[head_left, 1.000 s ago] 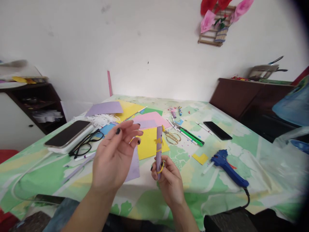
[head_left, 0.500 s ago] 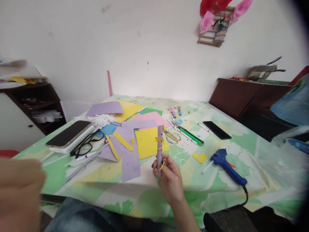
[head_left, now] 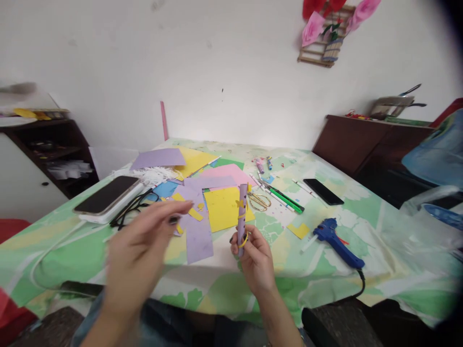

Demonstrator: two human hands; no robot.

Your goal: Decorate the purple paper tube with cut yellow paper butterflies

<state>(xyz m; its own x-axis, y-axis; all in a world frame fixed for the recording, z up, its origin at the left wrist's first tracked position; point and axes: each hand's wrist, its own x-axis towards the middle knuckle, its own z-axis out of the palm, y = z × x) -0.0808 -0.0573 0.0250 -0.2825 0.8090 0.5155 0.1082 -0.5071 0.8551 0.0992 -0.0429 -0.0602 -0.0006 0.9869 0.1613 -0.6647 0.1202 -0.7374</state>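
Observation:
In the head view, my right hand (head_left: 256, 260) is closed around the lower part of a slim rolled lilac paper tube (head_left: 242, 212). The tube stands nearly upright above the table's front half, with dark marks, a yellow cut-out shape and thin yellow bands on it. One yellow loop (head_left: 243, 240) shows beside my fingers. My left hand (head_left: 142, 250), smeared by motion, is raised to the left of the tube. Its fingers stretch forward and I see nothing held in them. Behind it lie lilac paper (head_left: 198, 238) and yellow strips (head_left: 195, 214), partly covered.
A blue glue gun (head_left: 338, 243) lies at right, near a yellow paper scrap (head_left: 298, 230) and a black phone (head_left: 323, 191). Gold-handled scissors (head_left: 259, 202), a green cutter (head_left: 287, 200) and yellow paper (head_left: 220, 207) sit behind the tube. Another phone (head_left: 106, 195) and glasses (head_left: 126, 217) are at left.
My left hand has come into view over the left of the table; a brown blur at the lower left edge is gone. My right hand still holds the tube, nearly unmoved.

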